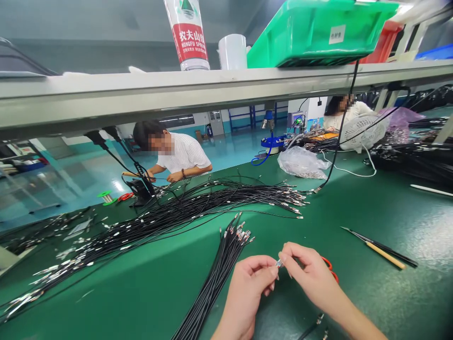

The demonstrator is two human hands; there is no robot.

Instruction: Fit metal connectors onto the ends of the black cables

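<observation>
My left hand (pixel 250 286) and my right hand (pixel 312 272) meet over the green table, fingertips almost touching. Both pinch a small silvery metal connector (pixel 279 263) between thumb and finger; whether a cable is attached to it is hidden. Just left of my left hand lies a bundle of black cables (pixel 215 271) with metal connectors at its far end. Red scissor-like handles (pixel 330 269) show partly behind my right hand. Below my right wrist, a couple of black cable ends (pixel 317 322) with metal tips rest on the table.
A long pile of black cables (pixel 184 200) stretches across the table (pixel 141 283). Tweezers (pixel 382 248) and a wooden-handled tool (pixel 385 255) lie at right. A shelf (pixel 226 87) with a green bin (pixel 318 38) crosses overhead. A co-worker (pixel 184 153) sits opposite; a white fan (pixel 363 132) stands behind.
</observation>
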